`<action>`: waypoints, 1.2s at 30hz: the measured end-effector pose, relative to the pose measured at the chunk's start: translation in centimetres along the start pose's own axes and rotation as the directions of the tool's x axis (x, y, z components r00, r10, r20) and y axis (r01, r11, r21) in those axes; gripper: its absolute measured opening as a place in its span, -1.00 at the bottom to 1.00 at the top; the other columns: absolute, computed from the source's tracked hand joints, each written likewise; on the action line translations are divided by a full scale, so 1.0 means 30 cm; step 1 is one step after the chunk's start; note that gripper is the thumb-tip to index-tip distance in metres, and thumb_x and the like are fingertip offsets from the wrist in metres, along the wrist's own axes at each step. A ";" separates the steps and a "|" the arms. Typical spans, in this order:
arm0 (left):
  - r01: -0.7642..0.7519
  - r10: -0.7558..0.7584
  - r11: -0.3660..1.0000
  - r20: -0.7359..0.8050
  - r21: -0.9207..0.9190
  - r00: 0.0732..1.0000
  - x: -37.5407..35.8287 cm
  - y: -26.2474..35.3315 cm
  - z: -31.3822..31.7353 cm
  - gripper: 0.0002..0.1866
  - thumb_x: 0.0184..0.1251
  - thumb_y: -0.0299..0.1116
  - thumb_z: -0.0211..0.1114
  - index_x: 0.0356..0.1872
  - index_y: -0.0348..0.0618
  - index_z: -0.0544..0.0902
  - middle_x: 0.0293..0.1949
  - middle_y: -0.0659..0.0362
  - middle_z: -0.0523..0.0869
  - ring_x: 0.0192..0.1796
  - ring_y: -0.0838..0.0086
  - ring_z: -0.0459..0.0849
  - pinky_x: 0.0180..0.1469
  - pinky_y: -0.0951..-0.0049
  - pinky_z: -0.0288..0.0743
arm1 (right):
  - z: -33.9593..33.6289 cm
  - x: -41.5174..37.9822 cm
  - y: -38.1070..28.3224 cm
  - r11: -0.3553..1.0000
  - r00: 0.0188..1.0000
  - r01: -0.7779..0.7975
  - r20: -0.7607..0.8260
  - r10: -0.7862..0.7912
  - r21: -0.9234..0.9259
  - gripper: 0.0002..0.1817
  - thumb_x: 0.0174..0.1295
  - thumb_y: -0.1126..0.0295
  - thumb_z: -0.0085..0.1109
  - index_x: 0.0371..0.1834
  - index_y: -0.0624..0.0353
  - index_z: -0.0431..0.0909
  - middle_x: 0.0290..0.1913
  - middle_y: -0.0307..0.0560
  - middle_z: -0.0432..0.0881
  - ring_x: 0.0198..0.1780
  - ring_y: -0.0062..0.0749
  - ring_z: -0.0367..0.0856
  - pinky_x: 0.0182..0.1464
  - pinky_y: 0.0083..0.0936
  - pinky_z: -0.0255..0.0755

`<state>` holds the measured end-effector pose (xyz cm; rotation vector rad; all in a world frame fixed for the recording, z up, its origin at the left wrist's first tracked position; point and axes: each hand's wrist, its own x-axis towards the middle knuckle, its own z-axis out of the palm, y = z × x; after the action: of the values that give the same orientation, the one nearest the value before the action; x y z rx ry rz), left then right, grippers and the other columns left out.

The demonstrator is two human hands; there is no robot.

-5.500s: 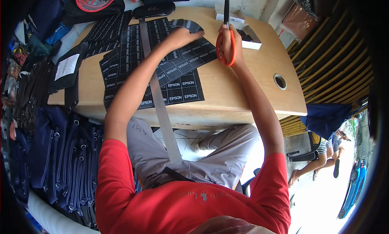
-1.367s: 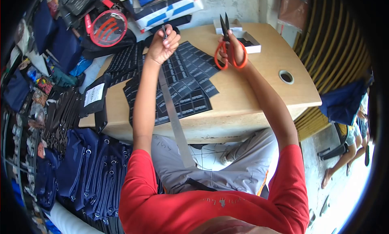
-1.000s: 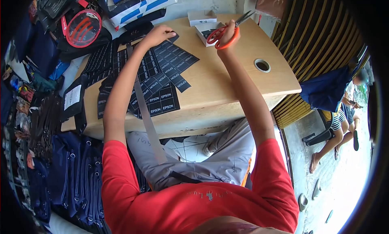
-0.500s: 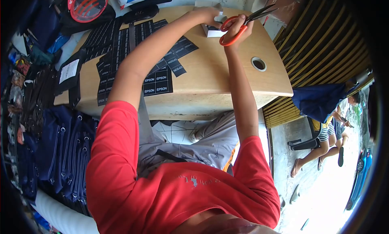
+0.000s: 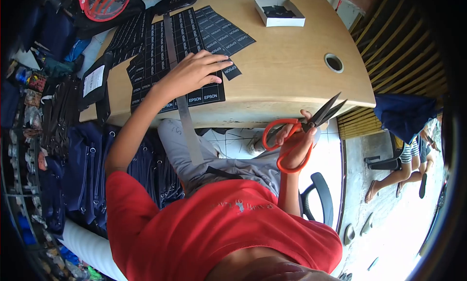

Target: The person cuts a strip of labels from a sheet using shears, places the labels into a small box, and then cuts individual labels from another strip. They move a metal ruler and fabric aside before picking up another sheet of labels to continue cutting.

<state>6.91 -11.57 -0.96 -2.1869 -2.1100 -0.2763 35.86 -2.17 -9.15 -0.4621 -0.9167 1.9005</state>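
With fingers spread, my left hand point(image 5: 197, 73) lies over the black sheets printed with EPSON labels point(image 5: 158, 52). A long metal ruler point(image 5: 187, 128) runs under that hand and sticks out past the table's front edge. My right hand point(image 5: 297, 147) holds orange-handled scissors point(image 5: 311, 157) in front of the table edge, its fingers at the handle loops and the dark blades pointing up and right, slightly parted. A smaller EPSON piece point(image 5: 232, 70) lies beside my left fingertips.
On the wooden table point(image 5: 287, 72) sits a white box point(image 5: 277, 22) with dark pieces inside, left of a round grommet hole point(image 5: 333, 62). Navy bags point(image 5: 82, 169) hang at the left. A seated person point(image 5: 408, 164) is beyond the slatted screen at right.
My left hand has come back from the box at the far side onto the EPSON sheets. My right hand has drawn the scissors down toward my body, off the table.
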 end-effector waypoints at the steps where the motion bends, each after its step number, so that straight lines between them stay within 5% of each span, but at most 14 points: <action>1: 0.023 -0.023 0.999 0.001 -0.042 1.000 0.013 -0.003 0.023 -0.56 0.27 -0.19 0.30 0.17 -0.02 0.64 0.19 0.25 0.62 0.15 0.31 0.52 0.22 0.27 0.41 | -0.017 -0.018 -0.004 0.999 0.999 -0.043 -0.008 0.043 0.033 -0.32 0.46 -0.23 -0.25 0.28 0.15 0.31 -0.58 -0.08 0.45 -0.63 -0.43 0.41 -0.56 -0.50 0.35; 3: 0.024 -0.025 0.988 -0.004 -0.152 1.000 0.042 -0.017 0.029 -0.62 0.23 -0.22 0.33 0.05 -0.14 0.69 0.06 0.22 0.66 0.07 0.29 0.55 0.19 0.27 0.43 | -0.066 -0.046 -0.020 0.990 0.992 -0.123 -0.032 0.126 0.075 -0.27 0.45 -0.28 -0.34 0.35 0.12 0.27 -0.55 -0.06 0.50 -0.60 -0.38 0.46 -0.53 -0.50 0.38; 7: -0.044 0.043 0.987 -0.008 -0.156 0.999 0.091 -0.028 0.017 -0.76 0.21 -0.33 0.36 -0.17 -0.26 0.70 -0.17 0.18 0.67 -0.02 0.27 0.56 0.07 0.29 0.47 | -0.123 -0.039 -0.084 0.999 0.999 -0.037 -0.037 0.035 -0.036 -0.29 0.49 -0.20 -0.34 0.40 0.19 0.18 -0.45 0.04 0.63 -0.44 -0.29 0.62 -0.42 -0.50 0.42; 14: -0.177 0.142 0.965 -0.182 -0.193 0.973 0.110 -0.010 0.031 -0.79 0.41 -0.36 0.23 -0.15 -0.34 0.55 -0.20 0.11 0.65 -0.09 0.36 0.57 0.01 0.35 0.47 | -0.052 -0.023 -0.139 0.978 0.999 0.052 0.004 -0.052 -0.203 -0.48 0.53 0.10 -0.22 0.33 0.30 0.20 -0.43 0.07 0.68 -0.42 -0.35 0.66 -0.36 -0.50 0.49; 16: 0.241 -0.240 0.735 0.089 -0.634 0.967 0.091 0.047 -0.036 -0.73 0.51 -0.26 0.14 -0.10 -0.33 0.49 -0.31 0.16 0.59 -0.17 0.46 0.56 -0.04 0.46 0.44 | -0.021 -0.021 -0.151 0.971 0.998 0.055 0.044 -0.046 -0.232 -0.66 0.42 0.37 0.03 0.16 0.32 0.34 -0.45 0.06 0.67 -0.56 -0.44 0.59 -0.51 -0.59 0.42; 17: 0.157 -0.182 0.559 0.064 -0.814 0.981 0.077 0.058 -0.044 -0.69 0.54 -0.20 0.13 -0.06 -0.30 0.49 -0.32 0.26 0.58 -0.19 0.63 0.52 -0.07 0.59 0.39 | -0.011 -0.008 -0.158 0.957 0.995 0.036 0.099 -0.008 -0.288 -0.69 0.37 0.42 0.10 0.10 0.32 0.38 -0.45 0.03 0.67 -0.59 -0.47 0.57 -0.54 -0.61 0.39; 18: 0.158 -0.183 0.554 0.066 -0.817 0.981 0.062 0.076 -0.066 -0.69 0.54 -0.20 0.13 -0.06 -0.30 0.49 -0.32 0.26 0.58 -0.19 0.63 0.52 -0.07 0.59 0.39 | 0.003 0.011 -0.163 0.939 0.988 0.016 0.151 0.039 -0.345 -0.72 0.32 0.47 0.16 0.05 0.32 0.42 -0.45 0.01 0.67 -0.61 -0.50 0.55 -0.57 -0.63 0.37; 20: 0.285 -0.033 0.267 0.286 -0.921 0.958 0.023 0.123 -0.124 -0.71 0.52 -0.20 0.16 -0.03 -0.25 0.52 -0.29 0.31 0.59 -0.21 0.71 0.50 -0.07 0.61 0.39 | 0.073 0.043 -0.172 0.902 0.979 0.050 0.199 0.040 -0.428 -0.69 0.26 0.48 0.26 0.02 0.33 0.45 -0.44 -0.10 0.66 -0.60 -0.60 0.52 -0.54 -0.66 0.37; 21: 0.299 -0.015 0.242 0.304 -0.923 0.952 0.003 0.143 -0.135 -0.72 0.51 -0.22 0.17 0.00 -0.24 0.53 -0.26 0.32 0.61 -0.18 0.77 0.49 -0.06 0.62 0.39 | 0.115 0.054 -0.171 0.899 0.977 0.077 0.214 0.019 -0.432 -0.66 0.25 0.47 0.29 0.03 0.32 0.45 -0.43 -0.11 0.66 -0.58 -0.62 0.52 -0.51 -0.67 0.37; 26: 0.261 -0.077 0.298 0.250 -0.918 0.965 -0.072 0.238 -0.149 -0.72 0.54 -0.23 0.12 -0.07 -0.29 0.56 -0.24 0.33 0.58 -0.18 0.74 0.50 -0.10 0.68 0.36 | 0.239 0.075 -0.122 0.931 0.951 0.109 0.308 0.004 -0.349 -0.55 0.16 0.46 0.42 0.05 0.32 0.43 -0.37 -0.10 0.69 -0.45 -0.60 0.59 -0.44 -0.66 0.41; 29: 0.276 -0.130 0.323 0.246 -0.905 0.960 -0.100 0.248 -0.142 -0.70 0.55 -0.21 0.11 -0.07 -0.29 0.58 -0.24 0.33 0.58 -0.18 0.73 0.49 -0.08 0.66 0.35 | 0.290 0.062 -0.118 0.939 0.923 0.096 0.383 0.040 -0.330 -0.52 0.08 0.57 0.45 0.05 0.32 0.43 -0.30 -0.05 0.72 -0.27 -0.56 0.68 -0.22 -0.64 0.53; 36: 0.265 -0.176 0.277 0.223 -0.923 0.959 -0.137 0.276 -0.132 -0.71 0.56 -0.20 0.10 -0.05 -0.24 0.60 -0.25 0.32 0.57 -0.19 0.71 0.45 -0.08 0.65 0.33 | 0.300 0.027 -0.067 0.945 0.942 0.078 0.334 0.035 -0.317 -0.55 0.05 0.67 0.41 0.01 0.25 0.45 -0.38 -0.20 0.65 -0.29 -0.67 0.61 -0.23 -0.72 0.50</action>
<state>14.78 -16.69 2.63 -2.2387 -2.6512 -2.0147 30.86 -4.54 -1.73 -0.3206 -1.4718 1.8428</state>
